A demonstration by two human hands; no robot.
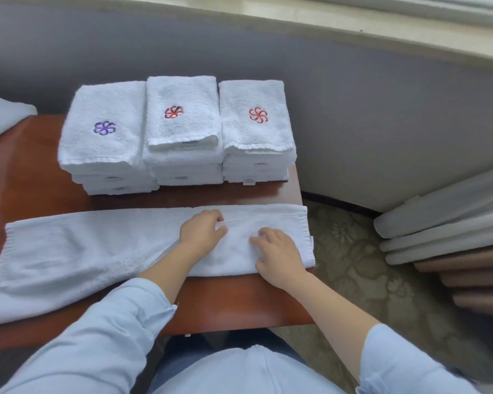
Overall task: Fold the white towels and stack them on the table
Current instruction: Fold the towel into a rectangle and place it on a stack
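**While both hands rest on the long towel (97,251), three folded stacks stand behind it**

Because the frame cuts it off, the white cloth (3,115) far left of the long towel shows only a corner. The long towel's own left end also runs out of view. It lies lengthwise across the near part of the brown table (239,302), its right end reaching the table's right edge.

Behind the long towel stand three stacks of folded white towels, close side by side. The left stack (103,137) is topped by a purple pinwheel emblem, the middle stack (182,118) and right stack (256,120) by red ones. Labels on their front edges are too small to read.

On the long towel's right half, the left hand (201,231) reaches from a pale blue sleeve (111,322). Its fingers curl over a raised fold edge, thumb beneath, pinching it. Just right of it, the right hand (276,254) lies palm down on the cloth, fingers spread and slightly bent, gripping nothing.

Right of the long towel, pale curtain folds (453,217) meet patterned carpet (353,265).
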